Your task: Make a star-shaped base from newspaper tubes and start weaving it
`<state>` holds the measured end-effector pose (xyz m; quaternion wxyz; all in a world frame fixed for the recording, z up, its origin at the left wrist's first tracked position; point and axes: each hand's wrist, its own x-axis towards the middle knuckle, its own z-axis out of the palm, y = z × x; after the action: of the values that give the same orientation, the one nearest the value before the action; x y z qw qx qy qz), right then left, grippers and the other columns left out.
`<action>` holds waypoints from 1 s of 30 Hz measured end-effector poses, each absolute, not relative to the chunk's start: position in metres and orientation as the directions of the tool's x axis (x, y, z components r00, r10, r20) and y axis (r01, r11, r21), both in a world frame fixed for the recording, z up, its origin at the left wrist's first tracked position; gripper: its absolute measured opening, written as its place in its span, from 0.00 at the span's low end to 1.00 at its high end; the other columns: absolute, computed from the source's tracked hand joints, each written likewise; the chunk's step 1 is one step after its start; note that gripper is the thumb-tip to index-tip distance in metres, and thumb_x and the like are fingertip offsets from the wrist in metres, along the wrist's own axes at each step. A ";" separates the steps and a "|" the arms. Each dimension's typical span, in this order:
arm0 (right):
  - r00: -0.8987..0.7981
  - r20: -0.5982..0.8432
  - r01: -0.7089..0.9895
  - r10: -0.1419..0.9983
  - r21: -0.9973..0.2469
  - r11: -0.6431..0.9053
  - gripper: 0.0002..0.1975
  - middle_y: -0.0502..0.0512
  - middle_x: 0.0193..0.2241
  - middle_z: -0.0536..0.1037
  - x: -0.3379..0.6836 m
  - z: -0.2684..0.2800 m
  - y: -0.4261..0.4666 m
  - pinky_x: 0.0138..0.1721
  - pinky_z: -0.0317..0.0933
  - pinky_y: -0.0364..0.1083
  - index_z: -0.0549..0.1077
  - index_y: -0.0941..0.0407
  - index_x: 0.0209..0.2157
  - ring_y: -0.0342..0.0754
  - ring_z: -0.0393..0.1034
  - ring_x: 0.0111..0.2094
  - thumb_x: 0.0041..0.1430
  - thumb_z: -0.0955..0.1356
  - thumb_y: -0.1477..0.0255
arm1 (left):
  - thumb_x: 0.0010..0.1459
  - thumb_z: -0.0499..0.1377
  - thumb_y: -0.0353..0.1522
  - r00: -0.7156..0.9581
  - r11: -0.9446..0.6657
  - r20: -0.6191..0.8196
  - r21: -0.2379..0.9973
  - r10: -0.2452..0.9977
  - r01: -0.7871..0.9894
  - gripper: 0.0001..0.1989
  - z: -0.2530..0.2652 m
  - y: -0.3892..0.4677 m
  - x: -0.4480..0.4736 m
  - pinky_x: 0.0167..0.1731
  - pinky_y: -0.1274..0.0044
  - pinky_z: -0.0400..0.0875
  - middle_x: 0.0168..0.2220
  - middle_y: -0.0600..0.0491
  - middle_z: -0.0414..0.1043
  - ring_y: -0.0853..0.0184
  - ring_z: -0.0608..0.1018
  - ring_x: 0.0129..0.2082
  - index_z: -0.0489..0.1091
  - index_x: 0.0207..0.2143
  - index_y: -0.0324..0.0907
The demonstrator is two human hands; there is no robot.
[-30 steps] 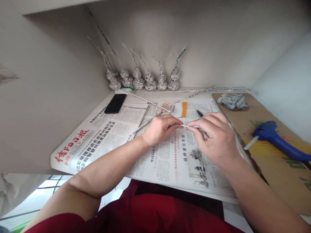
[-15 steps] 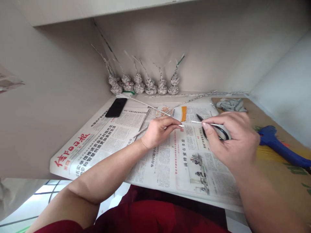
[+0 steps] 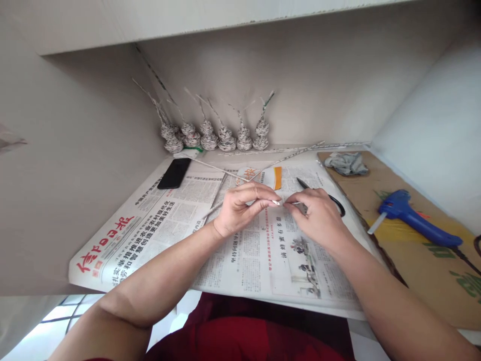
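My left hand [image 3: 244, 204] is closed in a pinch around a rolled paper stick, whose pale open end [image 3: 276, 203] pokes out past thumb and forefinger. Facing it a finger's width away, my right hand [image 3: 319, 215] pinches a thin white paper stick [image 3: 296, 202], mostly covered by the fingers. Under the right hand lie black-handled scissors [image 3: 340, 205], partly hidden. Newspaper [image 3: 248, 271] spreads beneath both hands. Behind the left hand, two long paper sticks cross, one reaching up left and another paper stick [image 3: 285, 159] up right.
Several woven paper gourds [image 3: 227, 140] line the back wall. A black phone [image 3: 174, 173] lies at left. On the cardboard [image 3: 398, 260] at right are a blue glue gun [image 3: 421, 220] and a crumpled grey cloth [image 3: 346, 163]. A shelf edge [image 3: 225, 25] overhangs above.
My right hand has moved left and inward, bringing its thin stick close to the stick end in my left hand. The view has shifted slightly, showing more of the glue gun.
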<state>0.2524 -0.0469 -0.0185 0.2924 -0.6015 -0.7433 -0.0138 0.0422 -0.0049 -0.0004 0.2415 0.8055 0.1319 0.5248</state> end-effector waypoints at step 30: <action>0.195 0.516 0.827 0.834 -0.543 0.142 0.11 0.53 0.27 0.78 0.275 -0.004 -0.052 0.37 0.61 0.48 0.75 0.53 0.25 0.52 0.71 0.34 0.55 0.70 0.62 | 0.59 0.64 0.29 0.367 -0.891 0.827 0.454 0.425 0.009 0.04 -0.002 0.000 0.039 0.42 0.75 0.77 0.35 0.50 0.81 0.68 0.82 0.37 0.78 0.37 0.42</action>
<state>0.2752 -0.0521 -0.0040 0.4109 -0.6548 -0.6343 0.0040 0.0385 -0.0002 -0.0021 0.1906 0.8045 0.1350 0.5460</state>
